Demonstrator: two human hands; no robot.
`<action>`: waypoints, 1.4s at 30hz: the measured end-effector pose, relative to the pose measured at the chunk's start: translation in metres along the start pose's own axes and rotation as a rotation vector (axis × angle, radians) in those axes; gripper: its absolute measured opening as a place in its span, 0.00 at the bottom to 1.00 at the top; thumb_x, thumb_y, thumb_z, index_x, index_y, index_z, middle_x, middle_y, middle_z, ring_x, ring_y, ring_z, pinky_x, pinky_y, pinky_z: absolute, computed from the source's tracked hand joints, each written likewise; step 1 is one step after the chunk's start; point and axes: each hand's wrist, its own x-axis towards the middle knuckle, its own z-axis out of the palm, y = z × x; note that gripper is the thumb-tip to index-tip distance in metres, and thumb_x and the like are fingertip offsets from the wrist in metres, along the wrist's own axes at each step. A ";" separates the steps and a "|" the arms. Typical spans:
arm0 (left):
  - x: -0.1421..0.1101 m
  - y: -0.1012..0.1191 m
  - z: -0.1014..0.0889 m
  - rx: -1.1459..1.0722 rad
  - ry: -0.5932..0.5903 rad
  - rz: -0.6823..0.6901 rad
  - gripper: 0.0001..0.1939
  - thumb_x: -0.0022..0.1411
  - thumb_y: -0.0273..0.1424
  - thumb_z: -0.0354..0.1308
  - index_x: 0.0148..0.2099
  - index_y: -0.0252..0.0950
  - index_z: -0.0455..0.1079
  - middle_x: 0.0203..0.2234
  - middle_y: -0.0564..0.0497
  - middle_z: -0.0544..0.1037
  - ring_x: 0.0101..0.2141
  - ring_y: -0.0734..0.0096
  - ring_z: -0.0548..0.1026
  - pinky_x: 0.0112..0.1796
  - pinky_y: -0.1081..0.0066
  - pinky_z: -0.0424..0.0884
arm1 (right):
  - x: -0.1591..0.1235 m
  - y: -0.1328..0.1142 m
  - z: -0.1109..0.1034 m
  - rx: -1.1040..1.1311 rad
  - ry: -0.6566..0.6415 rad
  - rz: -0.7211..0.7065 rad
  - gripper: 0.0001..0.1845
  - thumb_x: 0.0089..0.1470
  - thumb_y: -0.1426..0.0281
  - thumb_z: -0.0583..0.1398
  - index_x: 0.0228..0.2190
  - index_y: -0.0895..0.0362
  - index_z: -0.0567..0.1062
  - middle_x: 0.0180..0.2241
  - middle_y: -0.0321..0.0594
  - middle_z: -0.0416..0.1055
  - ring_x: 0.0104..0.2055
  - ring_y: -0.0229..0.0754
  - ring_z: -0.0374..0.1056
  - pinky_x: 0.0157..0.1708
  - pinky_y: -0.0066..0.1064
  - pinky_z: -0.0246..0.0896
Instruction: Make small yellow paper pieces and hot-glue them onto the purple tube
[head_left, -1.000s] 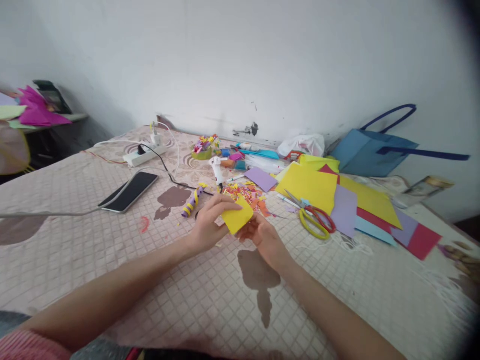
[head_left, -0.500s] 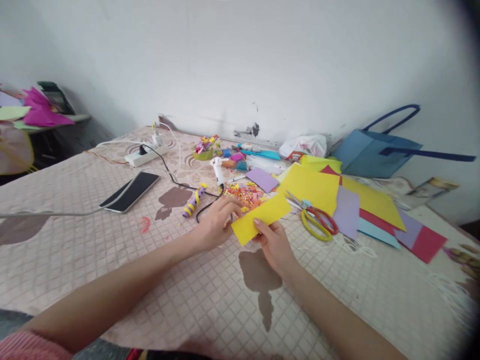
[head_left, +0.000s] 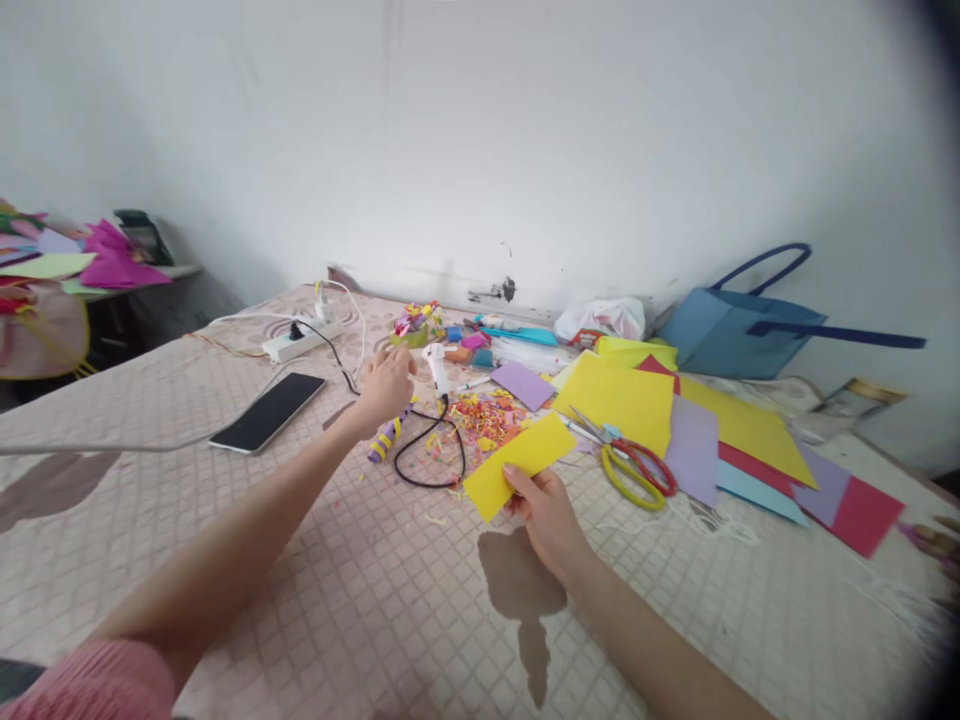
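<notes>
My right hand (head_left: 546,505) pinches a yellow paper strip (head_left: 517,462) by its lower edge, thumb on top. My left hand (head_left: 388,382) is stretched out over the table, its fingers loosely bent and partly apart, with nothing visible in them. Just to its right stands a white glue gun (head_left: 435,368) with a black cord looping below. Behind the hand is a green bowl (head_left: 409,338) of coloured paper scraps. A purple tube wound with yellow (head_left: 385,440) lies below the hand, partly covered by it. Small coloured paper bits (head_left: 484,420) are scattered beyond the strip.
Red and yellow-handled scissors (head_left: 637,470) lie right of the strip, beside yellow sheets (head_left: 619,395) and other coloured paper. A phone (head_left: 268,412) and a power strip (head_left: 304,340) with cables are at left. A blue bag (head_left: 742,330) stands at the back right.
My left hand has left the strip's near end and moved forward and left toward the bowl and glue gun. The right hand keeps the strip in nearly the same place.
</notes>
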 end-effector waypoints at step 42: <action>-0.106 0.077 0.032 -1.415 -0.405 -0.218 0.12 0.49 0.34 0.66 0.28 0.32 0.67 0.23 0.54 0.72 0.26 0.77 0.70 0.30 0.75 0.67 | -0.005 -0.005 0.007 0.204 -0.076 0.020 0.11 0.44 0.65 0.66 0.22 0.55 0.69 0.25 0.32 0.69 0.27 0.34 0.64 0.25 0.25 0.60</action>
